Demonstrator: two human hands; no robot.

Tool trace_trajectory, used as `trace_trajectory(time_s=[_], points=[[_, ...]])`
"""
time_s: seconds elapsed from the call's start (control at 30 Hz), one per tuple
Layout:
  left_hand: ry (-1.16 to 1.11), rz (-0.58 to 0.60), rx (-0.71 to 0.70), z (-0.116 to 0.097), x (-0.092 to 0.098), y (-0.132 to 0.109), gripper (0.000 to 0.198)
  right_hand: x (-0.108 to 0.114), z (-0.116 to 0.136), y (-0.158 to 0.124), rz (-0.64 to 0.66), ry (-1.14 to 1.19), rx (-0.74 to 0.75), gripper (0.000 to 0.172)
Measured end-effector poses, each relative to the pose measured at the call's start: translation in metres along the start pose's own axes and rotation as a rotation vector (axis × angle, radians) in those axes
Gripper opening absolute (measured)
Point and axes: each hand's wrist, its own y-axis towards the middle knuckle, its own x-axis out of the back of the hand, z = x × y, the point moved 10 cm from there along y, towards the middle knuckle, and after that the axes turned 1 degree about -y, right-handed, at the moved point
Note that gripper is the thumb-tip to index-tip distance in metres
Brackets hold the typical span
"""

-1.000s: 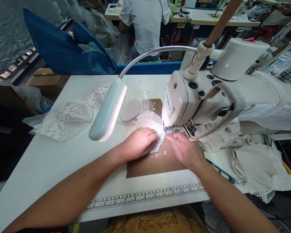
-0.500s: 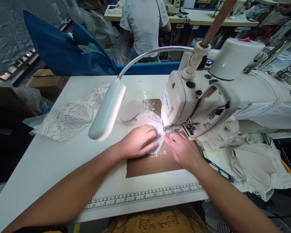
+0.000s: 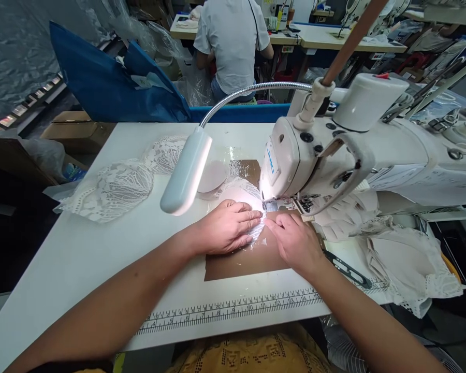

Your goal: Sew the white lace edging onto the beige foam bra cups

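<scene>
A white lace cup piece (image 3: pixel 238 189) lies under the needle end of the sewing machine (image 3: pixel 281 155), lit by the lamp. My left hand (image 3: pixel 233 226) rests flat on it, fingers stretched toward the needle. Close by on the right, my right hand (image 3: pixel 295 235) pinches the edge of the lace between thumb and forefinger. Part of the piece is hidden beneath my left fingers. Both hands are over a brown sheet (image 3: pixel 233 267) fixed on the white table.
The lamp (image 3: pixel 186 171) on its bendy neck hangs left of the machine head. Lace pieces (image 3: pixel 118 189) lie at the left, more fabric cups (image 3: pixel 407 256) at the right. A dark flat tool (image 3: pixel 347 269) is beside my right wrist. Ahead sits a person (image 3: pixel 233 46).
My left fingers have stretched out and slid right, closer to the needle. My right hand keeps its pinch at the edge. The whole view has shifted slightly.
</scene>
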Motion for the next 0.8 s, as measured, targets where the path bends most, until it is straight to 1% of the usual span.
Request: trace_trajectory(time_s=[0.13, 0.27, 0.37, 0.43, 0.63, 0.8], points=[[0.014, -0.020, 0.047, 0.002, 0.000, 0.003, 0.045, 0.002, -0.002, 0.003, -0.025, 0.000, -0.009, 0.044], [0.055, -0.014, 0.080, 0.004, -0.002, 0.006, 0.048, 0.003, -0.006, 0.006, -0.061, 0.006, -0.030, 0.043], [0.081, -0.018, 0.086, 0.004, -0.001, 0.006, 0.045, 0.005, -0.007, 0.005, -0.069, 0.017, -0.023, 0.043], [0.084, -0.025, 0.083, 0.004, -0.001, 0.004, 0.043, 0.006, -0.006, 0.004, -0.075, 0.040, 0.013, 0.042], [0.057, -0.013, 0.044, 0.001, -0.001, -0.001, 0.040, 0.007, 0.001, -0.006, -0.071, 0.166, 0.186, 0.039], [0.042, -0.013, 0.019, 0.000, -0.002, -0.002, 0.038, 0.006, 0.005, -0.009, -0.048, 0.215, 0.262, 0.038]])
